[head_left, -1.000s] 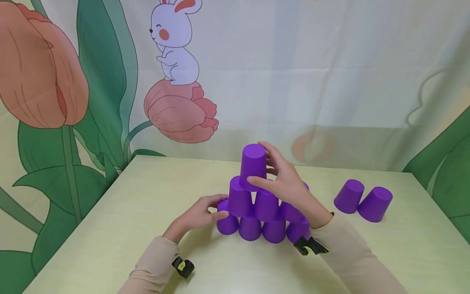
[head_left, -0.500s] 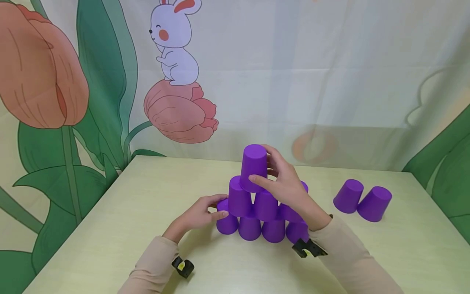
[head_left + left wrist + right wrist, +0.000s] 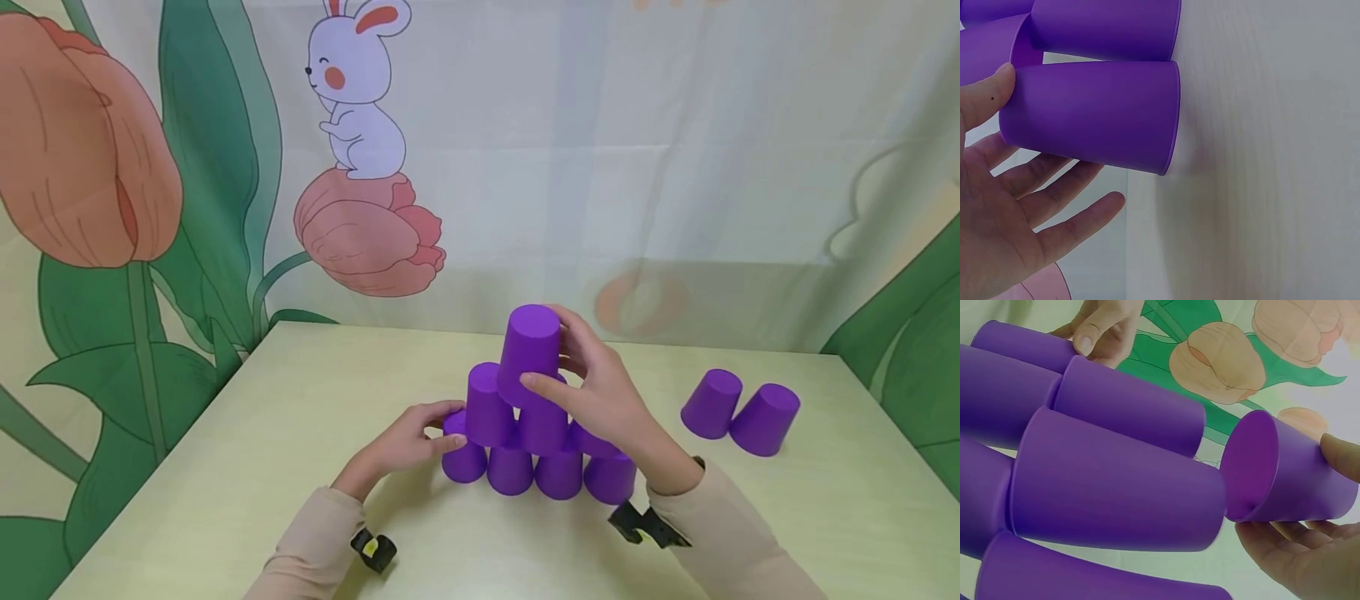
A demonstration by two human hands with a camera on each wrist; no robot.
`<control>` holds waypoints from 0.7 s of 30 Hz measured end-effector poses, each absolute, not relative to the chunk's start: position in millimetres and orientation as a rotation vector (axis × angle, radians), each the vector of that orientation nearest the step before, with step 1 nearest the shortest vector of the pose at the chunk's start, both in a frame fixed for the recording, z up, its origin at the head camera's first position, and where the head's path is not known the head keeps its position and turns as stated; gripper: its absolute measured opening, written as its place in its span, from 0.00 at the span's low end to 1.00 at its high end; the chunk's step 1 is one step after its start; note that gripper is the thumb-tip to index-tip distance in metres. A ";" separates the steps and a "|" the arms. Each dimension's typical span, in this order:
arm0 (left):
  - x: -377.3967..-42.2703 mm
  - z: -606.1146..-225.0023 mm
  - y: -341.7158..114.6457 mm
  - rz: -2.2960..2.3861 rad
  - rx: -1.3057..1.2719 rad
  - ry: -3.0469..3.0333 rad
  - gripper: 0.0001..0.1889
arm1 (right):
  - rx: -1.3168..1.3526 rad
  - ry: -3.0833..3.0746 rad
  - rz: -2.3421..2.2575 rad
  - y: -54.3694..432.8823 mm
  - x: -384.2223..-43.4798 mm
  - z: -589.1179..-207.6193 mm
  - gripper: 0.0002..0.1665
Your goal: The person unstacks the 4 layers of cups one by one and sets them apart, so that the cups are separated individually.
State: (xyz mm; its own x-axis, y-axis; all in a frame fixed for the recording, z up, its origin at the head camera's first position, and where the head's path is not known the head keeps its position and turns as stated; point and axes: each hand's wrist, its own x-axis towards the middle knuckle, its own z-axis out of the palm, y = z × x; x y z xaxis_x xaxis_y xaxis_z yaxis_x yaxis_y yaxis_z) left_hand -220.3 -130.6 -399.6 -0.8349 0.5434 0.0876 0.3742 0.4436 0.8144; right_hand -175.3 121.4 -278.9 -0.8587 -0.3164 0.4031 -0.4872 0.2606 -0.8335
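Observation:
Upside-down purple cups stand in a stepped stack mid-table. My left hand (image 3: 405,437) is at the leftmost bottom cup (image 3: 463,461), thumb on its near side and fingers behind; in the left wrist view the thumb (image 3: 991,94) touches that cup (image 3: 1091,112) near its base end. Higher up, my right hand (image 3: 611,392) grips another upside-down cup (image 3: 531,346) between thumb and fingers, overlapping the second row's left cup (image 3: 490,408) and middle cup (image 3: 543,429). The right wrist view shows the held cup (image 3: 1313,469) tilted, its open rim close to a second-row cup's base (image 3: 1122,481).
Two more upside-down purple cups (image 3: 712,404) stand side by side on the right of the pale table (image 3: 240,500). A printed curtain (image 3: 510,167) with a rabbit and tulips hangs behind the table. My right forearm partly covers the second row's right cup (image 3: 592,437).
My right hand and its cup have shifted slightly right and toward me over the second row. The left hand stays at the leftmost bottom cup.

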 end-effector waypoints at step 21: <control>-219.2 -398.4 -127.9 1.336 0.766 2.517 0.24 | 0.813 -2.328 1.626 142.8 -147.8 -274.6 0.38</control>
